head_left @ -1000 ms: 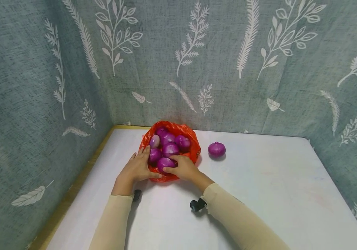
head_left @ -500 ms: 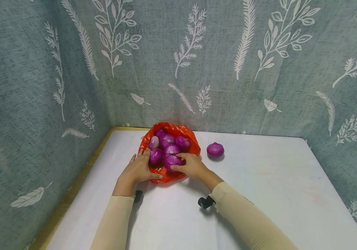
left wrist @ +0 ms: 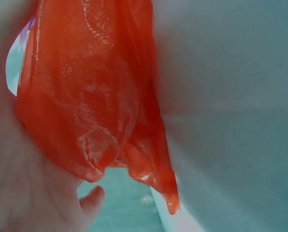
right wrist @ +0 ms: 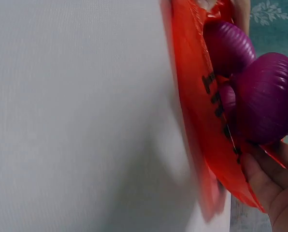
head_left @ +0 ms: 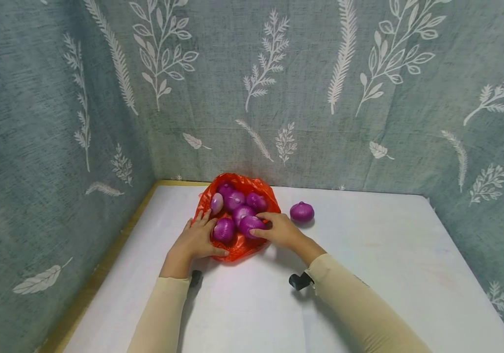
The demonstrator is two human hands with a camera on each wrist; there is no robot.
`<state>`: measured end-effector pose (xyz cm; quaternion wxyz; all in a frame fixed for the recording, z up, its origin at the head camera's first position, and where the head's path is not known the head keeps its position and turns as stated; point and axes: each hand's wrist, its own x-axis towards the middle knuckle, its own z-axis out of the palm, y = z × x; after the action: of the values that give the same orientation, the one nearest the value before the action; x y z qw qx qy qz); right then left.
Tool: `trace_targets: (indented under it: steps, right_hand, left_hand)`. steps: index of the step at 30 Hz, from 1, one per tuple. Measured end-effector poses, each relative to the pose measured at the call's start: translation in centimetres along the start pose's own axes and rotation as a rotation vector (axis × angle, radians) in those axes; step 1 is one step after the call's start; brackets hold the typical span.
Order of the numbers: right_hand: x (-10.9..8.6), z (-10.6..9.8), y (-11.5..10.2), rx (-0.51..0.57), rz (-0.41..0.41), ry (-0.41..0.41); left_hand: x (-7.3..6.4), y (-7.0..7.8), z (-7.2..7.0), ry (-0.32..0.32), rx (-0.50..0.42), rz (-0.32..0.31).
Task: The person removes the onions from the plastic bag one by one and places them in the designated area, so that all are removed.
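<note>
The right hand pinches a red onion, the thumb on the side nearer the person and a finger on the far side, spread just as wide as the bulb between them. In the right wrist view, more fingertips lie below this onion, close to the printed rim of the red plastic bag. The held onion is within the bag's mouth, toward its right; whether it touches the onions beside it cannot be told.

Immediately behind the grip sits another onion. To the grip's left, past a narrow strip of red plastic, is a ribbed onion, next to the left hand. That hand lies along the bag's left side, its fingers spread and fairly straight, its thumb stretched across the near rim; it has no onion in its hold. Farther behind the grip, three purple onions lie inside the bag: one at the right, one in the middle and one at the far left. A paler bulb rests near the left fingers.

Outside the bag, beyond the right hand and to its right, a single onion stands upright on the white table. Behind everything hangs a grey-green curtain patterned with white leaves.
</note>
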<state>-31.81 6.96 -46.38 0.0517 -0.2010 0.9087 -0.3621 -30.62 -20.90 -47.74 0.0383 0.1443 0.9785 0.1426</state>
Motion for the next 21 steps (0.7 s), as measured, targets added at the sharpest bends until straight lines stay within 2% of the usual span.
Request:
trace_targets:
  steps: [5, 9, 21]
  right_hand:
    - [-0.2, -0.8, 0.3, -0.016, -0.016, 0.022]
    - [-0.3, -1.7, 0.4, -0.032, -0.012, 0.011]
    - [-1.1, -3.7, 1.9, 0.028, 0.034, -0.025]
  left_hand:
    - [-0.1, -0.2, -0.1, 0.019, 0.032, 0.027]
    - [0.0, -0.4, -0.4, 0.044, 0.024, 0.042]
    - [-0.1, -0.3, -0.6, 0.054, 0.016, 0.040]
